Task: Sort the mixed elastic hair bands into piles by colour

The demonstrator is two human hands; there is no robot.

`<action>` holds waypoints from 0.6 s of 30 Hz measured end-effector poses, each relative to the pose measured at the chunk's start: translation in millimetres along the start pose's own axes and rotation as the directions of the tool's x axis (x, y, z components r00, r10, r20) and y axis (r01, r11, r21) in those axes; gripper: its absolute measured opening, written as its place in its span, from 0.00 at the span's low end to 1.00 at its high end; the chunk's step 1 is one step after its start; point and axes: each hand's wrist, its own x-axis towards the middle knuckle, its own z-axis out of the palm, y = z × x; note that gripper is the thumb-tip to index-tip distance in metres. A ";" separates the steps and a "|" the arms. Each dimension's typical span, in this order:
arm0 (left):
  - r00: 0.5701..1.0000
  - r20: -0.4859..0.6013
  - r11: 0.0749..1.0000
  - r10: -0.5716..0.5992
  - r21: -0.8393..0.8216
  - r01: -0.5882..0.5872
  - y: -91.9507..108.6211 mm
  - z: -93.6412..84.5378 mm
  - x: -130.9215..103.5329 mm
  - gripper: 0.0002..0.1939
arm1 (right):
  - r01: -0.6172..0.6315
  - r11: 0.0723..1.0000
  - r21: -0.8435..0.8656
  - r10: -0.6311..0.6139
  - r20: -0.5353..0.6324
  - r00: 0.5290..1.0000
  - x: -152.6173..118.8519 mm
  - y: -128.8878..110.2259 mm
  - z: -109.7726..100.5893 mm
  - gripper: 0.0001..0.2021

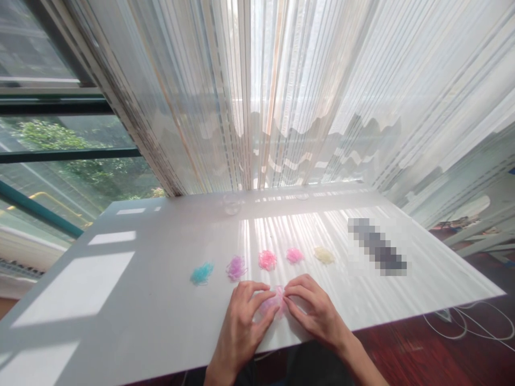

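Between my two hands, near the table's front edge, lies a loose pile of pale pink and lilac strands (270,304). My left hand (246,316) curves around its left side, thumb and fingers bent with a gap between them, fingertips at the pile. On the right, my right hand (313,308) has its thumb and index fingertips close together at the pile's edge; what they pinch is too small to make out. Beyond the hands sit separate small piles in a row: teal (201,273), purple (236,267), hot pink (267,260), pink (294,255) and pale yellow (324,254).
The white table (169,316) has a clear round container (232,205) and a clear disc (301,197) near its back edge. A blurred-out dark object (378,246) lies at the right. Sheer curtains (257,96) hang behind; white cables (466,324) lie at lower right.
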 end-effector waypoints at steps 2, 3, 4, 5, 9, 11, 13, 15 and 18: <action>1.000 0.001 1.000 0.003 -0.009 -0.003 0.3 -0.8 0.2 0.10 | 0.024 1.000 -0.004 -0.024 0.008 1.000 0.1 -1.1 -0.3 0.08; 1.000 0.002 1.000 0.006 -0.014 -0.006 0.5 -1.2 0.4 0.09 | 0.033 0.999 -0.007 -0.032 0.011 0.999 0.1 -1.6 -0.4 0.08; 1.000 0.004 1.000 0.008 -0.019 -0.008 0.6 -1.7 0.5 0.09 | 0.038 0.999 -0.011 -0.038 0.014 0.999 -0.1 -2.1 -0.5 0.08; 1.000 0.005 1.000 0.007 -0.024 -0.007 0.7 -2.1 0.5 0.09 | 0.041 0.999 -0.015 -0.041 0.020 0.999 -0.4 -2.5 -0.6 0.08; 1.000 0.013 0.999 -0.006 -0.042 0.006 0.7 -3.1 -0.8 0.08 | 0.053 0.998 -0.035 -0.051 0.067 0.996 -2.6 -2.0 0.1 0.08; 1.000 0.020 0.999 -0.011 -0.048 0.012 0.8 -3.2 -1.5 0.08 | 0.071 0.996 -0.045 -0.068 0.076 0.995 -3.8 -0.8 0.9 0.08; 1.000 0.025 0.998 -0.015 -0.056 0.016 1.1 -3.1 -1.4 0.08 | 0.093 0.994 -0.049 -0.090 0.060 0.994 -4.6 0.6 1.8 0.08; 1.000 0.015 0.998 -0.022 -0.065 0.023 1.3 -2.9 -0.7 0.08 | 0.108 0.993 -0.049 -0.106 0.043 0.993 -4.7 1.6 2.5 0.08; 1.000 -0.020 0.995 -0.023 -0.094 0.021 1.0 -2.9 0.5 0.06 | 0.112 0.993 -0.041 -0.111 0.026 0.993 -3.6 1.5 2.3 0.08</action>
